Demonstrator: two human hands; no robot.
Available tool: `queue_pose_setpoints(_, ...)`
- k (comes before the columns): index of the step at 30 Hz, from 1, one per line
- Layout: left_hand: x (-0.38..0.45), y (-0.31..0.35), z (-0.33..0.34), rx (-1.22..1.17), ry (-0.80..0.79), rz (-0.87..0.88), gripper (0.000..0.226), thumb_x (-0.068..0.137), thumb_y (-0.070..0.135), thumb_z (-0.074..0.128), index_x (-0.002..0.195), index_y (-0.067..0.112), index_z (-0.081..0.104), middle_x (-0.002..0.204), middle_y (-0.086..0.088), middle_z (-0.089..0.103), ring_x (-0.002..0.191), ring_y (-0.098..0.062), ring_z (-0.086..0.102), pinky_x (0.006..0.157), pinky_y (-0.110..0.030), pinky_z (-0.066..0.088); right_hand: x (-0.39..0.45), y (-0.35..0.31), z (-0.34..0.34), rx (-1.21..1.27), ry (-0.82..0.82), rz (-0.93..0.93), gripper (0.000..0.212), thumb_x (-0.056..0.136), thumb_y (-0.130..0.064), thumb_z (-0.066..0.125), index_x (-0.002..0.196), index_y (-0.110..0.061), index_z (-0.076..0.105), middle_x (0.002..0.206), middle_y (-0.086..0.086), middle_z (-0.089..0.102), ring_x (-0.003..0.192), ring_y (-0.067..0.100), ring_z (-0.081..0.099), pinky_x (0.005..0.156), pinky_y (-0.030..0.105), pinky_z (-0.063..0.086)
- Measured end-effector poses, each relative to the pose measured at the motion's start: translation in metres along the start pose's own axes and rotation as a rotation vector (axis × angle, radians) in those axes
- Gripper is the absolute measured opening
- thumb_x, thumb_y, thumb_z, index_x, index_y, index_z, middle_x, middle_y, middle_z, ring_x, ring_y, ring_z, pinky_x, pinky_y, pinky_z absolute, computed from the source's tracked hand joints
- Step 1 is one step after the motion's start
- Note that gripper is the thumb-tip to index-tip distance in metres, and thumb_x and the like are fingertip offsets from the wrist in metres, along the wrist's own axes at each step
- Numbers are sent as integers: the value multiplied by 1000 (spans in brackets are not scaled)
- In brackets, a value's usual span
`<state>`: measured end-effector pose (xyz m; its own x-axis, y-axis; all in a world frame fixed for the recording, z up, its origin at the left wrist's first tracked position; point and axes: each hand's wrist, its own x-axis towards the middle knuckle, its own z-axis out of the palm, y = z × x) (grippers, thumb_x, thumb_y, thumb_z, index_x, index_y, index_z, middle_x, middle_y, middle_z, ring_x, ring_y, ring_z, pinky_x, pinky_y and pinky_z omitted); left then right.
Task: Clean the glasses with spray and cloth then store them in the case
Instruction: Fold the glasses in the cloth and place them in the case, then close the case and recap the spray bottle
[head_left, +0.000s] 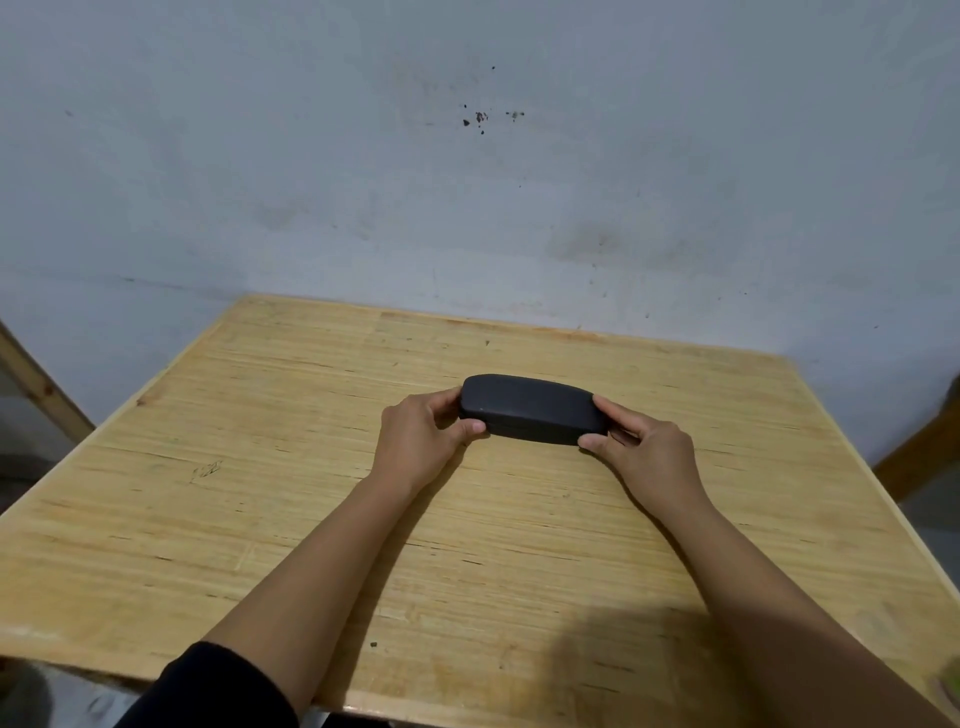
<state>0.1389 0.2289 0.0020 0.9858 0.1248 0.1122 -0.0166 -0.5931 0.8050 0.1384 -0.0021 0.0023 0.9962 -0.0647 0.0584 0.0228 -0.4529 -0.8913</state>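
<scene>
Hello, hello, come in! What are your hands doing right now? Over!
Left hand grips one end of black case, right hand the other. Case closed, on wooden table. Nothing in the way. Over.

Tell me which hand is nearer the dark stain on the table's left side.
Left. The left hand grips the left end of the closed case, on the side of the stain. The right hand grips the case's right end, farther away.

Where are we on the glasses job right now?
The case lies closed on the table, gripped at its ends by the left hand and right hand. Glasses, spray and cloth aren't visible, so I can't confirm cleaning or storing.
</scene>
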Motion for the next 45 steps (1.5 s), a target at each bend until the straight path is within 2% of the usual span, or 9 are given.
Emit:
queue_pose_setpoints(4,3,2,3,4,25,11,49,79,22,71,125,25,57,113,2,69,110,-11,59,92,-15,35,1,-2,9,27,44,26,54,79,-10,73,130,-17,55,135,5,56,119,17,56,93,14,38)
queue_pose_setpoints(8,18,7,7,-73,91,-15,48,80,20,70,125,25,56,119,2,66,121,-14,53,97,-18,32,14,-9,14,33,115,3,53,81,-12,71,131,-20,54,135,2,56,118,13,56,92,13,38)
queue_pose_setpoints(13,57,20,9,-115,143,7,40,84,17,66,123,23,59,117,5,67,118,-12,55,89,-12,33,52,-22,17,80,192,-34,50,85,-11,65,132,-21,52,138,-1,53,121,9,53,98,14,37)
queue_pose_setpoints(17,90,18,14,-58,143,9,39,85,20,65,123,23,59,114,5,69,117,-14,55,91,-16,35,88,-26,25,65,192,-33,50,86,-10,63,134,-17,51,139,2,53,124,12,52,108,24,37)
queue_pose_setpoints(23,123,7,28,1,106,-52,41,86,20,64,127,21,56,114,-3,69,113,-18,57,92,-18,35,125,-13,39,-59,186,7,51,87,-14,65,135,-19,49,137,2,55,117,15,55,94,18,38)
queue_pose_setpoints(28,135,0,35,97,107,-52,42,88,26,61,129,22,54,114,-5,68,115,-21,54,85,-14,23,139,-3,45,-106,146,13,52,87,-13,65,136,-16,48,138,6,53,121,20,54,99,23,39)
queue_pose_setpoints(37,136,4,34,143,77,-77,41,89,27,59,129,19,52,117,-6,65,118,-24,50,96,-25,36,140,-5,38,-211,96,-2,50,89,-20,61,137,-21,46,136,5,55,117,20,55,95,25,40)
queue_pose_setpoints(40,131,11,33,186,16,-72,36,90,25,56,125,15,52,114,-7,64,108,-24,53,84,-26,38,133,-11,31,-383,11,-15,53,94,-23,53,144,-20,35,134,8,54,119,22,51,90,21,36)
queue_pose_setpoints(45,118,16,30,385,-21,-39,32,87,30,55,113,12,49,104,-6,60,83,-18,50,71,-30,42,109,-15,23,-647,-68,-43,56,94,-31,48,145,-15,29,138,9,49,126,26,44,101,37,40)
